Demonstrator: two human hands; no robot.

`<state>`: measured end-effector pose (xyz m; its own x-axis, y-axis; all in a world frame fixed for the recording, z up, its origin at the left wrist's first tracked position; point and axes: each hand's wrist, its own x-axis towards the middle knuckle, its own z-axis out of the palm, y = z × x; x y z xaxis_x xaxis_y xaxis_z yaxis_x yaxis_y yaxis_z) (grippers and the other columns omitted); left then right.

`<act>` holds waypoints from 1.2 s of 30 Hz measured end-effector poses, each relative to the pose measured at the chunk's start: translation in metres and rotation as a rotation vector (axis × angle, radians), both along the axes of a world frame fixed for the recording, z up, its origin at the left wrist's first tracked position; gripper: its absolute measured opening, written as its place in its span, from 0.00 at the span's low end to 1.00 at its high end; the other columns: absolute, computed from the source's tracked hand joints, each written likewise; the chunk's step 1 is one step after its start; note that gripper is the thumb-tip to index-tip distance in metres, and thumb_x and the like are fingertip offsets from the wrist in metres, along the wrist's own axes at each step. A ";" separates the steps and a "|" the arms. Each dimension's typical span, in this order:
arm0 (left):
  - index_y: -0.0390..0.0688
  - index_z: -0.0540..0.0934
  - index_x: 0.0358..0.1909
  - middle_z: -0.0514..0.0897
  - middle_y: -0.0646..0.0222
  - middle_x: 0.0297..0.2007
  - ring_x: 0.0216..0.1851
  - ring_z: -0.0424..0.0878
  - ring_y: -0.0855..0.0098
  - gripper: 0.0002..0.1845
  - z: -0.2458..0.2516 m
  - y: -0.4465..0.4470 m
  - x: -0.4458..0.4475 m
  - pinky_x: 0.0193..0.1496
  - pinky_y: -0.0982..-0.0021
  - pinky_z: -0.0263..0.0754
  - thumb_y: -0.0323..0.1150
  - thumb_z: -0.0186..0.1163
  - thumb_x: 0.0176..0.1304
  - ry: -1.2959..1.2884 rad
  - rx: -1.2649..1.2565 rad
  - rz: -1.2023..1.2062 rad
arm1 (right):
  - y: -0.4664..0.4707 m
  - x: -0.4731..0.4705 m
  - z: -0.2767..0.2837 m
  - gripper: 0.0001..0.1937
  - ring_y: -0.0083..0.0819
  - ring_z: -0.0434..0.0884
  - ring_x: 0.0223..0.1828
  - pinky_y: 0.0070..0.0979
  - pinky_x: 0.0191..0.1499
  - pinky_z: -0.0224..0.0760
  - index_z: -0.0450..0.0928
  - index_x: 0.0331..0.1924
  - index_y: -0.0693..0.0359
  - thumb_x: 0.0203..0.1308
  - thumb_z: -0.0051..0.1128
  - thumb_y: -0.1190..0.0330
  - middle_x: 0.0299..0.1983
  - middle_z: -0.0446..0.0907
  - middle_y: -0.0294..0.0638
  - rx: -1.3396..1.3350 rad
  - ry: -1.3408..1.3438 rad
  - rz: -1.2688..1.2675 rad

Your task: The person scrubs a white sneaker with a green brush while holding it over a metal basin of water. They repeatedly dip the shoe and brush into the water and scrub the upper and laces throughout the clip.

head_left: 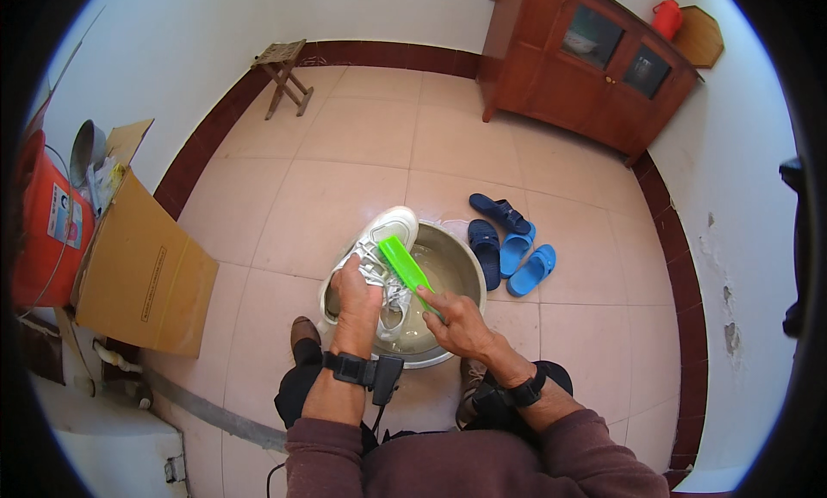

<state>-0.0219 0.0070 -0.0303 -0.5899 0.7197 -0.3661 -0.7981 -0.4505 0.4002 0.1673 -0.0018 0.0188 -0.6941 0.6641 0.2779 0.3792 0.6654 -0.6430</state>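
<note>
A white lace-up sneaker (392,229) is held over a round metal basin (477,265), its toe pointing away from me. My left hand (355,288) grips the shoe at its side, near the laces. In my right hand (460,322) is the handle of a bright green scrub brush (404,263), its bristles down against the upper of the shoe. Cloudy water (436,268) stands in the basin. What lies under the shoe and my left hand is partly hidden.
Dark blue slippers (484,252) and light blue slippers (531,272) lie right of the basin. A cardboard box (145,265) and a red bucket (48,239) stand at the left. Farther off are a folding stool (282,55) and a wooden cabinet (549,78).
</note>
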 end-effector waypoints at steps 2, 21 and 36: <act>0.25 0.68 0.43 0.74 0.51 0.42 0.42 0.76 0.57 0.14 0.003 0.000 0.003 0.46 0.60 0.73 0.23 0.49 0.56 0.019 -0.058 -0.037 | 0.003 -0.002 0.006 0.21 0.49 0.74 0.28 0.41 0.31 0.66 0.71 0.51 0.62 0.50 0.53 0.71 0.28 0.74 0.54 -0.024 0.131 0.024; 0.27 0.68 0.46 0.75 0.54 0.45 0.46 0.74 0.61 0.16 0.016 -0.004 -0.004 0.52 0.62 0.68 0.30 0.42 0.64 0.012 0.119 -0.125 | -0.015 -0.004 -0.009 0.23 0.47 0.72 0.25 0.40 0.28 0.65 0.69 0.53 0.60 0.49 0.53 0.75 0.24 0.71 0.50 0.052 0.004 -0.001; 0.28 0.67 0.47 0.74 0.52 0.46 0.49 0.72 0.59 0.18 0.017 -0.003 0.003 0.56 0.60 0.64 0.34 0.40 0.66 -0.068 0.141 -0.191 | -0.005 -0.018 -0.014 0.22 0.49 0.73 0.24 0.40 0.27 0.68 0.68 0.54 0.57 0.52 0.52 0.69 0.25 0.71 0.53 0.096 0.028 -0.086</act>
<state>-0.0185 0.0044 -0.0130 -0.4153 0.8628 -0.2882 -0.8972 -0.3361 0.2866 0.1495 -0.0065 0.0050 -0.6270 0.6898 0.3620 0.4197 0.6905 -0.5891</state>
